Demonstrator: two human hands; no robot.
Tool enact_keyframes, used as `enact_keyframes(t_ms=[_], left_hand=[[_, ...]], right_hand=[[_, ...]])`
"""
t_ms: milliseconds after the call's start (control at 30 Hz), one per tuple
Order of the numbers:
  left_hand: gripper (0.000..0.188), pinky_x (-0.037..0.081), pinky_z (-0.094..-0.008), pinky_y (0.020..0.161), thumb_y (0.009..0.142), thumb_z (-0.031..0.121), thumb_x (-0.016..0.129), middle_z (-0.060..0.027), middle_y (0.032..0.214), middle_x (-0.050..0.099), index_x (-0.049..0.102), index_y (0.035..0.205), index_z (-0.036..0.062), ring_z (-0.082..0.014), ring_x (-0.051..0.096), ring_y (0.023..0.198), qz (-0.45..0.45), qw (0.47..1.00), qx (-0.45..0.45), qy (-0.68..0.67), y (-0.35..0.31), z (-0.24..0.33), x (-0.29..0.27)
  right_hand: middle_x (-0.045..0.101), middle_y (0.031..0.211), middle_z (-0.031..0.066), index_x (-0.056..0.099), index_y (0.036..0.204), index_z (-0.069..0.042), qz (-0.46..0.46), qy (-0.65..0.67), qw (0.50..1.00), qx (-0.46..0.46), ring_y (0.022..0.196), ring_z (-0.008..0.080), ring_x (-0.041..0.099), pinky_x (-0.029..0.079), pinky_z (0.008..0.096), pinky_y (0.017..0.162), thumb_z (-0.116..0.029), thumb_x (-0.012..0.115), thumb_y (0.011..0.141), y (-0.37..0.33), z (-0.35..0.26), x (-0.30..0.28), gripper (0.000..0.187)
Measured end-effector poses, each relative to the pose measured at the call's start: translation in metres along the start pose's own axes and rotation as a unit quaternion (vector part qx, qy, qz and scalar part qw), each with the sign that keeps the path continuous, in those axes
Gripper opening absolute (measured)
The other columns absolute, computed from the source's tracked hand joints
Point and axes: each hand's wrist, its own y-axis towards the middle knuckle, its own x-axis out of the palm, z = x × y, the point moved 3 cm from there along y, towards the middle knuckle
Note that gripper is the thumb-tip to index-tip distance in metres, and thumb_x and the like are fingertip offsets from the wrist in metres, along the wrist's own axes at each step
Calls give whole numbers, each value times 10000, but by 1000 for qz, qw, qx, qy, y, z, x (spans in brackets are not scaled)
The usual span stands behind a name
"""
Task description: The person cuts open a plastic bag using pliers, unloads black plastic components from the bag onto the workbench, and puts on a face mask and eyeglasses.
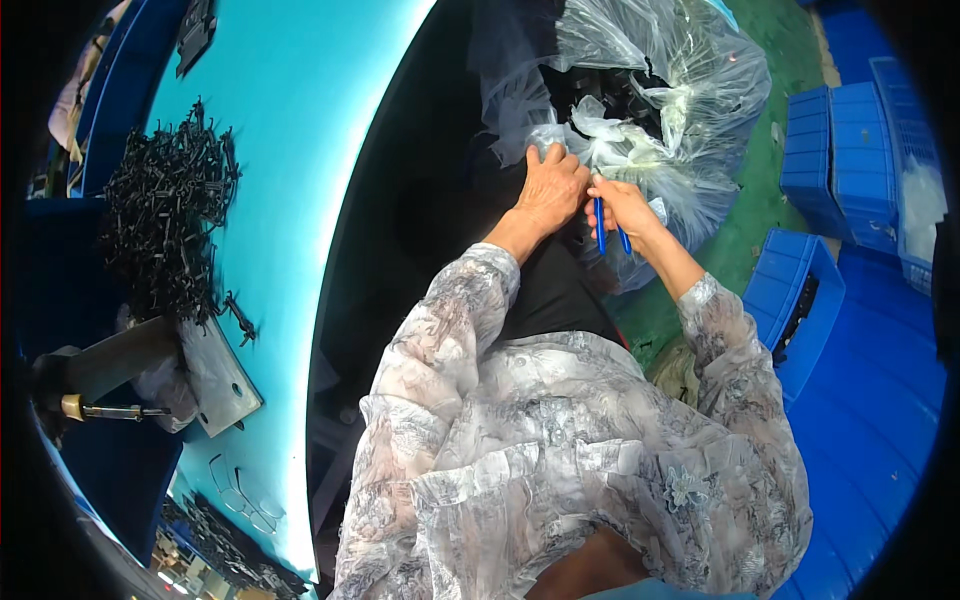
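Sleeves of grey-white floral fabric (560, 450) fill the near field, both forearms running up and away from the camera toward a clear plastic bag (650, 90) that holds dark parts. Left hand (550, 190): fingers curled and pressed down on a bunched, knotted neck of bag film (600, 135), gripping it just beyond the knuckles. Right hand (625, 205): closed around a small blue-handled cutter (610, 235); the two blue handles stick out below the fist toward the wearer, so the tool's long axis runs roughly along the forearm, head pointing up at the bag. Cutting tip hidden behind the fingers; cannot tell whether the blades are parted or closed. Both hands almost touching, thumb sides facing. The gathered film lies directly ahead of both hands, slightly nearer the left hand, which already has it; from the right hand it is up and a little to the left, close by. Far left of the left hand, well apart: turquoise table (290, 130) with a heap of small black parts (165, 210), and below that a grey metal plate (215, 375). Right of the right hand, apart: stacked blue crates (830, 170) on a green floor (745, 210).
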Motion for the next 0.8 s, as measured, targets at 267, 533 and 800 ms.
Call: enact_keyframes(t_ms=[267,533,800], left_hand=[[118,392,-511,746,735,209,589,-51,828,545,571,757,95,-259,472,904,4,998,-44,-42,-15,-16,1],[182,380,-514,782,702,252,639,-28,882,540,573,799,113,-248,455,967,19,997,-62,-30,-14,-7,-14],[214,375,-504,817,669,280,604,-60,861,546,581,748,83,-269,458,954,18,998,-59,-11,-11,-4,-25]], right_hand=[[537,672,18,522,886,-19,36,-107,948,-297,562,80,508,411,211,524,-226,541,866,-90,-108,-28,209],[571,880,103,521,1008,20,60,-284,902,-319,799,203,575,469,301,700,-92,574,764,-56,-44,-23,273],[563,908,194,462,1003,16,19,-552,766,-329,855,329,591,460,375,726,-102,542,737,-27,-43,5,302]])
